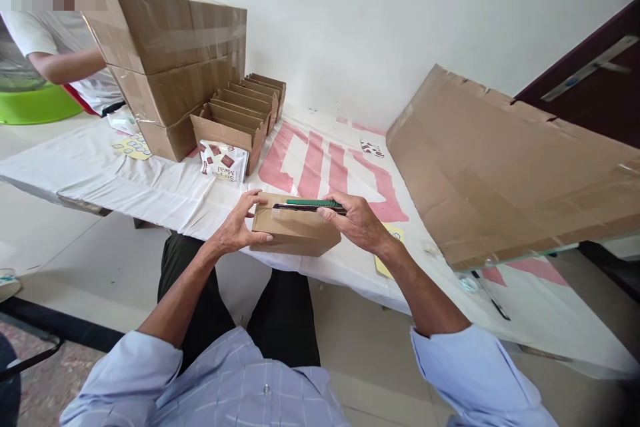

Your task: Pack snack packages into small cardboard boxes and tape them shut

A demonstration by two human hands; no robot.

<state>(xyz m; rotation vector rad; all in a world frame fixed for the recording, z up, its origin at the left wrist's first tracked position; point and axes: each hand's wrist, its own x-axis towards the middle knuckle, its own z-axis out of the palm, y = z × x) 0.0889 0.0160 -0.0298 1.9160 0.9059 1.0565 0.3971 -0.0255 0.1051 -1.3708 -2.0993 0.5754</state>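
Small cardboard box (295, 245) on the white cloth (165, 180) at the table's near edge, right in front of the person. Left hand (239, 221) clamped on its left end, thumb on near side, fingers at top. Right hand (357, 217) closed around green utility knife (313, 203), which lies lengthwise over the box top; can't tell if the blade touches the cardboard.

Beyond, to the left: row of open-topped cardboard boxes (257, 139), printed packet (224, 161) leaning on the nearest 1, "Meal" readable upside down. Big taped carton stack (165, 37) just beside the row. Right side: large cardboard panel (500, 167), tilted; near its lower edge, tape roll (469, 283) and slim black tool (493, 297). Yellow card (383, 267) partly behind the right forearm. 1 co-worker (60, 47) far left, behind the stack; lime-green basin (40, 105) there too.
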